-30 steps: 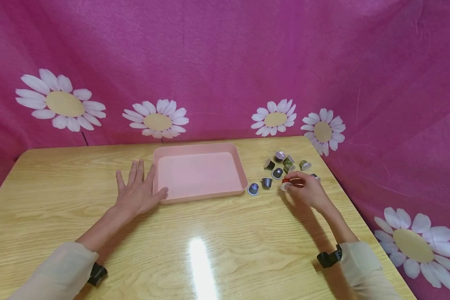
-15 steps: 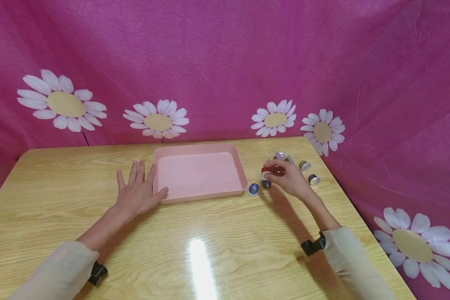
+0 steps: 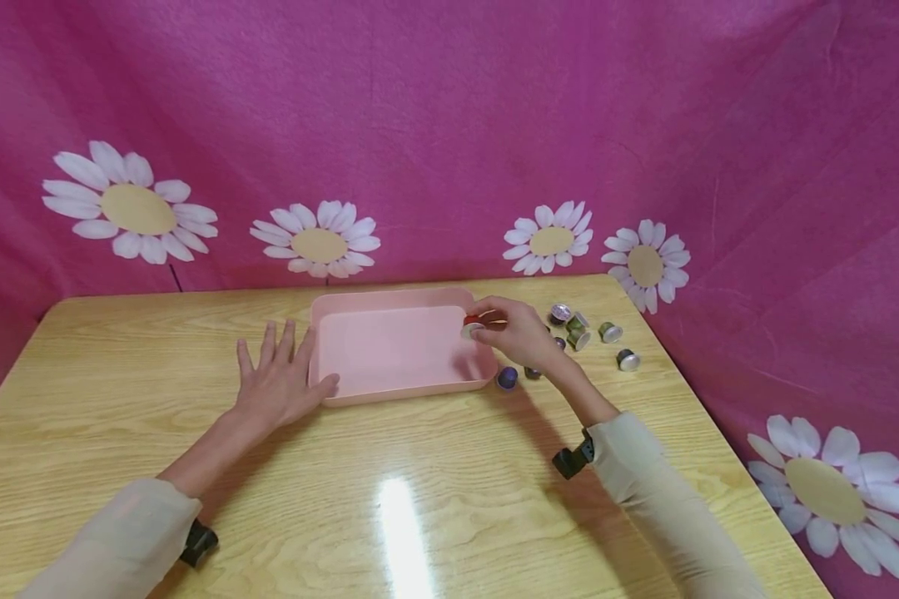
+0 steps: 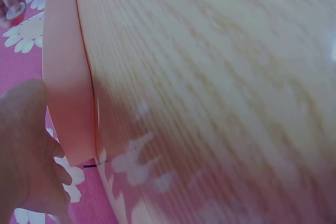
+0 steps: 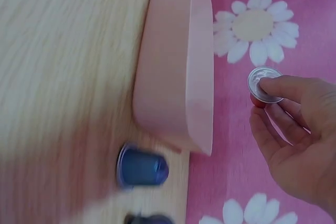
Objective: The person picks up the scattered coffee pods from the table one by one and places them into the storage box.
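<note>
My right hand [image 3: 520,334] pinches a red coffee capsule [image 3: 470,327] between thumb and fingers, above the right side of a pink tray [image 3: 404,396]. In the right wrist view the capsule's silver lid [image 5: 257,77] lies under the thumb. My left hand [image 3: 279,384] is spread flat at the tray's left edge, its thumb over the rim; the left wrist view shows part of that hand [image 4: 26,150] beside the tray wall [image 4: 68,72]. No capsule shows inside the tray.
Right of the tray several capsules lie on the wooden table [image 3: 292,499]: a blue capsule [image 3: 507,378] near the tray corner, a green capsule [image 3: 610,332] and a dark capsule [image 3: 628,360] farther right. A pink flowered cloth [image 3: 434,125] hangs behind the table.
My right hand has carried the red capsule leftward from among the other capsules to over the tray. The left hand has stayed at the tray's left edge.
</note>
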Available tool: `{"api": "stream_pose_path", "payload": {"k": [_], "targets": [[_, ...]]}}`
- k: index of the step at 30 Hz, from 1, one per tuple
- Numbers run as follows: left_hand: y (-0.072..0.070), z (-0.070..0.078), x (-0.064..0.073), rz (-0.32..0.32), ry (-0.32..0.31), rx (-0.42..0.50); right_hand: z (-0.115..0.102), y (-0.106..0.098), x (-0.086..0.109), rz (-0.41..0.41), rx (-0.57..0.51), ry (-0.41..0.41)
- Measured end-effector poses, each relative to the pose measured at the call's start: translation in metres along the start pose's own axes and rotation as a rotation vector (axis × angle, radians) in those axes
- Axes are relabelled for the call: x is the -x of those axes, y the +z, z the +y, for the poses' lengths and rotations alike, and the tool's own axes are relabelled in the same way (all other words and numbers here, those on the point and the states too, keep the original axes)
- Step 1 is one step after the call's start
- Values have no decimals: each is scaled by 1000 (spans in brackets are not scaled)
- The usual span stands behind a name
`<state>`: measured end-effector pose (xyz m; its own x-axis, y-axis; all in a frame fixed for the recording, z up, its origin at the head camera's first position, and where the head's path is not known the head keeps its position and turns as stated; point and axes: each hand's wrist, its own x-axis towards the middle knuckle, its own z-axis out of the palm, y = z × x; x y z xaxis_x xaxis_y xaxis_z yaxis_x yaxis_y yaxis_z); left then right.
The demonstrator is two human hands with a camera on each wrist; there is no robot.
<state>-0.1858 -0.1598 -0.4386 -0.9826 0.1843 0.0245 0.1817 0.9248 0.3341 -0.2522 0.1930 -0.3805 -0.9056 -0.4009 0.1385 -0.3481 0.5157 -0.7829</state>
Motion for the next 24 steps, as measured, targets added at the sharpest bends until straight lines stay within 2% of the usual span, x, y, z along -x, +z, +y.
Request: {"api": "stream_pose_path", "payload": {"k": [8, 12, 18, 24], "targets": [[-1, 1, 0, 4, 5, -10, -16, 29, -33, -11, -46, -26], [0, 0, 1, 12, 6, -11, -19, 42, -47, -8, -37, -12], [0, 1, 0, 9, 2, -16, -24, 56, -62, -5, -10, 20], [0, 1, 1, 5, -7, -15, -30, 68, -75, 18, 91, 59]]}}
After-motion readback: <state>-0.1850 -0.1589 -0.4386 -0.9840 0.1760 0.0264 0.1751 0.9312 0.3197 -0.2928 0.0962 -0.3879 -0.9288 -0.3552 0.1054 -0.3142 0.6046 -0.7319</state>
